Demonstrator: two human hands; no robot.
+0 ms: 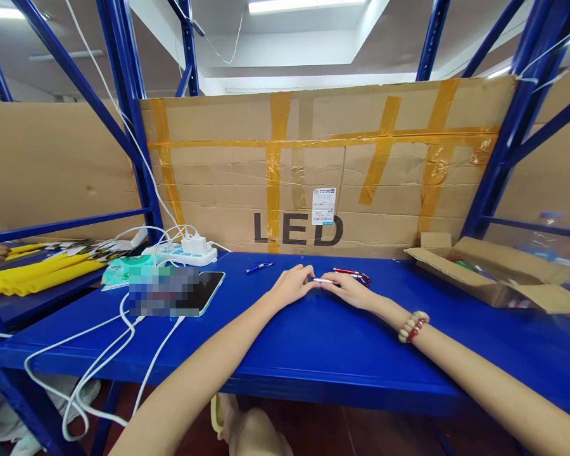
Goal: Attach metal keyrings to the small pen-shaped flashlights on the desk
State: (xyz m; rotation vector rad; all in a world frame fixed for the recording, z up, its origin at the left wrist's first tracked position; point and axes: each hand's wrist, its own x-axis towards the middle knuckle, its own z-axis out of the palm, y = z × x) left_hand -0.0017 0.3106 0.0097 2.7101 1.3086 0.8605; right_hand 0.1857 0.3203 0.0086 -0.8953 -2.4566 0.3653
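Both hands meet over the middle of the blue tabletop [289,342], with a slim pen [323,280] lying sideways between them. My left hand [292,285] pinches the pen's left end with thumb and fingers. Around its right end close the fingers of my right hand [349,290], which partly hide it. Just behind the right hand lie several red pens [354,273], their count hard to make out. A blue pen [259,268] rests alone on the table, to the left of and beyond my left hand. A bead bracelet [413,327] circles my right wrist.
At the left are a phone [209,292], a white power strip [202,254] with chargers, and loose white cables [83,380] running over the front edge. An open cardboard box [475,275] stands right. A taped cardboard panel [228,183] and blue posts [145,177] close the back.
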